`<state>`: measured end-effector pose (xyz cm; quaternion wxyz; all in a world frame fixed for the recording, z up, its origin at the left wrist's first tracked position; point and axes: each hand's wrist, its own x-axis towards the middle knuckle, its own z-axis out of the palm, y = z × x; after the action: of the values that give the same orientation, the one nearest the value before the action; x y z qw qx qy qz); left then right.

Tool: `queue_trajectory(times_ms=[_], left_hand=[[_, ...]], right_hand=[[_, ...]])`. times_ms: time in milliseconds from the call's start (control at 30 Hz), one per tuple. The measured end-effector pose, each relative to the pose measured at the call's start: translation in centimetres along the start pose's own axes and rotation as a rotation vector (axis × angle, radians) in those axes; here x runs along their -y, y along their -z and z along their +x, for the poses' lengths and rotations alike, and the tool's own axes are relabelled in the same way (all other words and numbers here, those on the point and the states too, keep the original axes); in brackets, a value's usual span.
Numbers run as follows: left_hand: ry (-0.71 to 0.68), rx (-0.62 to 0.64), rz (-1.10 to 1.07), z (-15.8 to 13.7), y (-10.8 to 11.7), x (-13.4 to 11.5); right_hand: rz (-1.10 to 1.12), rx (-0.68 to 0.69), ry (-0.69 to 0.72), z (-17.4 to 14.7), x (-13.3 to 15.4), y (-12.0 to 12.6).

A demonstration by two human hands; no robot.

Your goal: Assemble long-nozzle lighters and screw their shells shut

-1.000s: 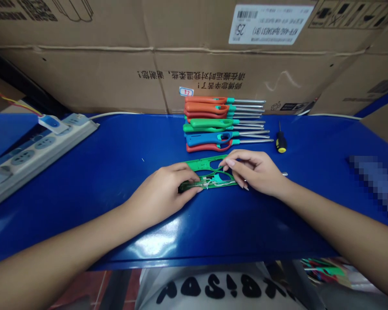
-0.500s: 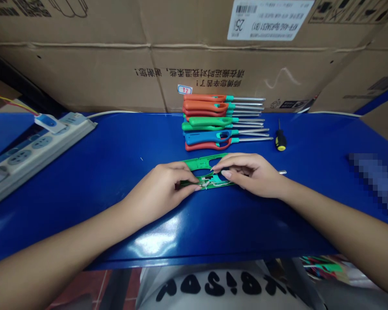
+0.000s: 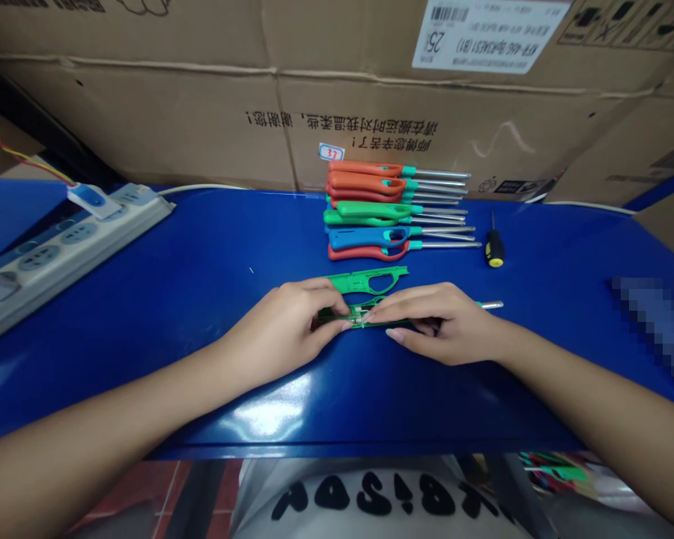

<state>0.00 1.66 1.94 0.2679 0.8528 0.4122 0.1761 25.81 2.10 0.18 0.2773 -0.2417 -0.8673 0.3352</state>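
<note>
An opened green gas lighter (image 3: 377, 305) lies on the blue table in front of me, its inner parts and white wire partly showing. Its metal tip (image 3: 492, 305) pokes out past my right hand (image 3: 449, 323). My left hand (image 3: 295, 320) pinches the handle end of that half between thumb and fingers. Over the trigger end, my right hand has its index finger stretched onto the inner parts, with the thumb apart and nothing visibly gripped. The matching green shell half (image 3: 355, 282) lies just behind, partly covered by my left fingers.
Behind are stacked lighters (image 3: 365, 238) in orange, green, blue and red, with a small number tag (image 3: 331, 152). A black-yellow screwdriver (image 3: 495, 248) lies to their right. The power strip (image 3: 98, 228) sits at left, and a cardboard box (image 3: 191, 127) stands along the back.
My right hand has come off the rear shell half and moved toward me, its index finger now on the inner parts. My left hand stays at the handle end.
</note>
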Motion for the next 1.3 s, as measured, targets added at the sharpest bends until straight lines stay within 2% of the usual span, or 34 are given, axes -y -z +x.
queue_trajectory(times_ms=[567, 900, 1300], left_hand=[[0.056, 0.019, -0.028, 0.0, -0.1, 0.09], [0.014, -0.006, -0.003, -0.06, -0.14, -0.16], [0.038, -0.016, -0.028, -0.12, -0.06, 0.08]], right_hand=[[-0.063, -0.017, -0.005, 0.07, -0.17, -0.2], [-0.052, -0.093, -0.041, -0.09, -0.47, -0.38], [-0.015, -0.043, -0.028, -0.07, -0.3, -0.52]])
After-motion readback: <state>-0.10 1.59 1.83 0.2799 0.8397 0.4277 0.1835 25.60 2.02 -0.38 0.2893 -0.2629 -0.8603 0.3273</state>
